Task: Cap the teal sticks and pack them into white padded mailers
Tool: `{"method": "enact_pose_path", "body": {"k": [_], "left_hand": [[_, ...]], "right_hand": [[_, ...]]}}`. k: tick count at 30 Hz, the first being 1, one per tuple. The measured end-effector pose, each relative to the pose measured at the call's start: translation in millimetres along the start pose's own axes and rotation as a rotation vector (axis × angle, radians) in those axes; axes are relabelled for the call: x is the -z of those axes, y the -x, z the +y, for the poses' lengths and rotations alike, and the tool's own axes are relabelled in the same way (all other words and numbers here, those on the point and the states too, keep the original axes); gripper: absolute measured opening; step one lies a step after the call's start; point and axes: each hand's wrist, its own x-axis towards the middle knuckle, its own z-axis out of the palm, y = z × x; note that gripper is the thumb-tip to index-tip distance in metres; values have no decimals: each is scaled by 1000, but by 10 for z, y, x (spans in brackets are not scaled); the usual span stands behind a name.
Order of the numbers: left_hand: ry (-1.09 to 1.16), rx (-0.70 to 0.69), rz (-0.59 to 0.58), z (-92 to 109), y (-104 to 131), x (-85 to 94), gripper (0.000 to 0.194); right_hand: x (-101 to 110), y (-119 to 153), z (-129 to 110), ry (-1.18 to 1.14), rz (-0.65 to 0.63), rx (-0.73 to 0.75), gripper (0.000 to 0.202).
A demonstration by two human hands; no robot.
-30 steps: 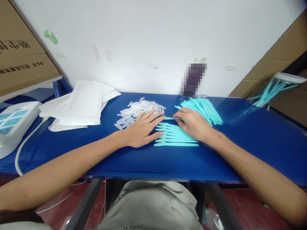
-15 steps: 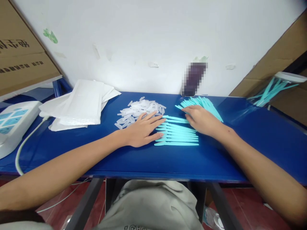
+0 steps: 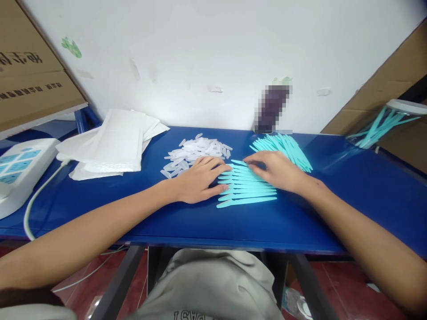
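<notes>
Several turquoise sticks (image 3: 251,194) lie side by side in a row on the blue table. My left hand (image 3: 203,180) rests with fingers apart at the row's left ends, touching them. At the top of the row, my right hand (image 3: 271,169) pinches one turquoise stick (image 3: 239,163), whose left end shows past the fingertips. Behind the right hand is a loose heap of more turquoise sticks (image 3: 288,149). Small translucent white pieces (image 3: 196,150) lie in a pile behind my left hand.
White padded envelopes (image 3: 116,142) are stacked at the left, beside a white device (image 3: 25,171) with a cable. A clear container (image 3: 383,126) of turquoise sticks lies at the right. A pixelated dark object (image 3: 271,109) leans on the wall.
My right hand has moved left and slightly down from the heap to the row's top, with a stick in its fingers. My left fingers have drawn in a little, and the nearest stick has tilted.
</notes>
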Motion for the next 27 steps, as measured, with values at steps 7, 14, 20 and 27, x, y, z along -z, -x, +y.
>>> {"method": "enact_pose_path", "body": {"k": [7,14,20,27], "left_hand": [[31,-43,15,-27,8,-28,50],[42,-58,27,-25,6,-34,49],[14,-33,0,-32,14,-33,55],[7,41,-145,-25,11,-25,69]], "right_hand": [[-21,-3,-130,-29,-15,43,37],[-50,9,-108,-74,-19,50,38],[-70,3,-49,-17,-17,110,41],[-48,4,-89,-7,-41,156,46]]}}
